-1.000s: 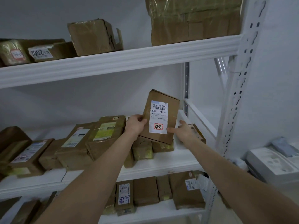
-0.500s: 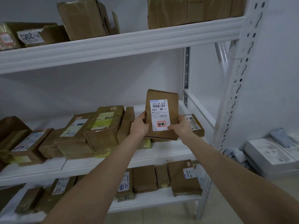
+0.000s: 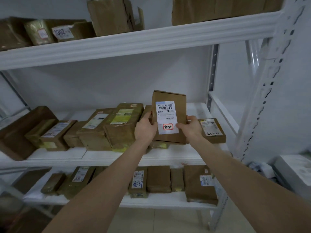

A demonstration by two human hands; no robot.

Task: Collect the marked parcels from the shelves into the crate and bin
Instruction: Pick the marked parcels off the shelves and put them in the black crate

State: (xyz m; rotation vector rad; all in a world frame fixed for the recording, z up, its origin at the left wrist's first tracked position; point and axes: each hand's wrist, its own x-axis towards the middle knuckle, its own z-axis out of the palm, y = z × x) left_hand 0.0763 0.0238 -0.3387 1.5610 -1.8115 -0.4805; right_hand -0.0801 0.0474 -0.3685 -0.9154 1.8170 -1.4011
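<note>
A flat brown cardboard parcel stands upright above the middle shelf, its white label with a red-framed mark facing me. My left hand grips its left edge and my right hand grips its lower right edge. Its bottom edge sits just over small parcels lying on the shelf. No crate or bin is in view.
Several brown parcels lie along the middle shelf, one right of my hands. More parcels fill the top shelf and the bottom shelf. A white perforated upright bounds the right side, with white foam trays beyond.
The parcel went from tilted to upright and sank slightly toward the shelf. My right hand shifted from touching its front to gripping its lower right edge. The view shifted a little.
</note>
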